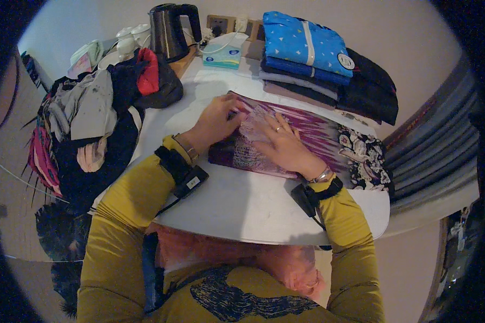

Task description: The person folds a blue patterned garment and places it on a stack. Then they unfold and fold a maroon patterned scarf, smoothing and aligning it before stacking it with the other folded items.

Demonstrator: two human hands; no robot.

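A thin purple, grey and black patterned cloth lies folded into a long strip across the white table. Its right end carries a black-and-white floral print; whether it is a garment or a scarf I cannot tell. At the strip's left end, my left hand has its fingers curled on the upper edge, pinching the fabric. My right hand rests flat on top near the middle of the left half, fingers stretched out and holding nothing. Beneath both hands a paler lilac, speckled part of the cloth shows.
Behind the cloth stands a stack of folded clothes, blue on top, beside a dark folded garment. A tissue box and a dark kettle stand at the back. Loose clothes heap at left; a grey curtain hangs right.
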